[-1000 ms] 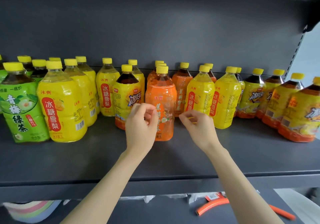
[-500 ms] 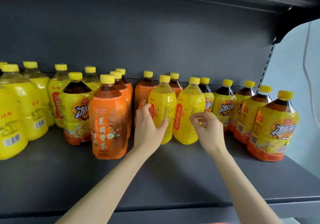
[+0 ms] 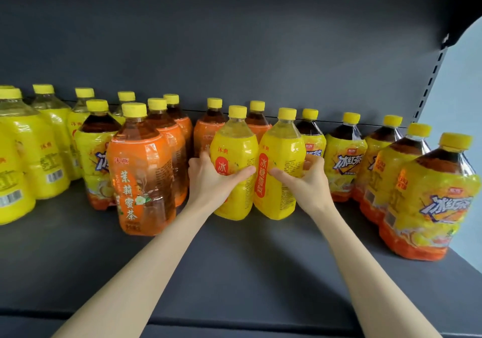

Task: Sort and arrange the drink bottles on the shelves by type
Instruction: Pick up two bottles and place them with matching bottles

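Two yellow pear-drink bottles stand side by side at the shelf's middle. My left hand [image 3: 212, 179] grips the left yellow bottle [image 3: 236, 155], thumb across its front. My right hand [image 3: 303, 182] grips the right yellow bottle [image 3: 283, 155] the same way. An orange jasmine-tea bottle [image 3: 142, 170] stands in front at the left, with more orange bottles [image 3: 208, 134] behind it. Iced-tea bottles with yellow and orange labels [image 3: 427, 202] fill the right side. More yellow pear-drink bottles [image 3: 41, 152] stand at the far left.
The dark grey shelf [image 3: 234, 272] has bare floor in front of the bottles. One iced-tea bottle [image 3: 96, 155] stands among the left group. The shelf's right upright [image 3: 430, 84] and a pale wall lie beyond the last bottle.
The view has shifted right and closer. My left hand has closed round the left yellow bottle, and my right hand, empty before, now grips the right yellow bottle.
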